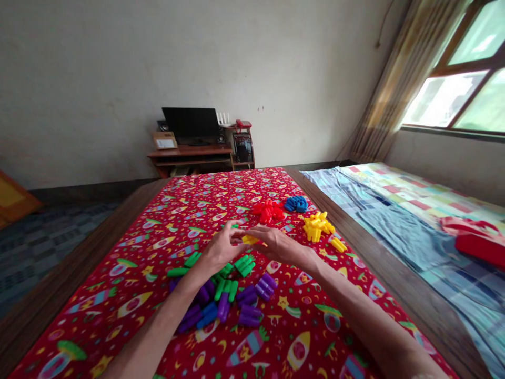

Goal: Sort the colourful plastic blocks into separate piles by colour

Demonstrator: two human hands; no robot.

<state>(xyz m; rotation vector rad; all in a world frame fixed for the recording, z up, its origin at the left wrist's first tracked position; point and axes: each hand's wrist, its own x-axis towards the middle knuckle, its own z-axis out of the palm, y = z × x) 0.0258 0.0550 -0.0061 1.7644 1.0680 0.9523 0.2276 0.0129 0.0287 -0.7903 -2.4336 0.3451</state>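
Together, the left hand (220, 246) and right hand (279, 244) met at a yellow block (248, 240), fingers curved; which one gripped it could not be told. Green blocks (245, 265) lay nearer than the hands, a yellow pile (314, 228) right of them.

Person's bare-armed here: left forearm (173, 310) and right forearm (355, 295) both uncovered, slim toward the wrists (310, 259), left hand (221, 246) and right hand (278, 244) bare too.
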